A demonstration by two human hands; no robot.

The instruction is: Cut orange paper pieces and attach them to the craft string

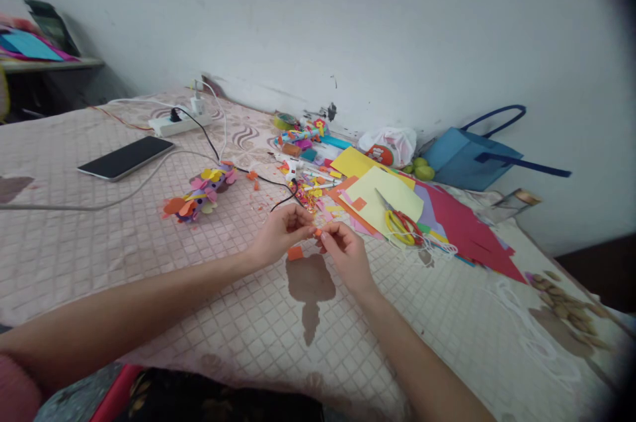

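Both my hands meet over the middle of the table. My left hand (283,234) and my right hand (346,251) pinch a small piece of orange paper (318,233) between their fingertips. Just below them a square of orange paper (295,253) lies flat on the tablecloth. To the left rests a decoration covered in colourful paper petals (201,193), orange, yellow, pink and purple. Beyond my hands are a white glue gun (291,170) with a black cord and a scatter of paper scraps (311,195).
Yellow-and-red scissors (402,223) lie on stacked coloured paper (382,187) at the right, beside white string (444,248). A blue bag (462,157) stands against the wall. At the left are a tablet-like black device (126,157), a power strip (179,122) and trailing cables.
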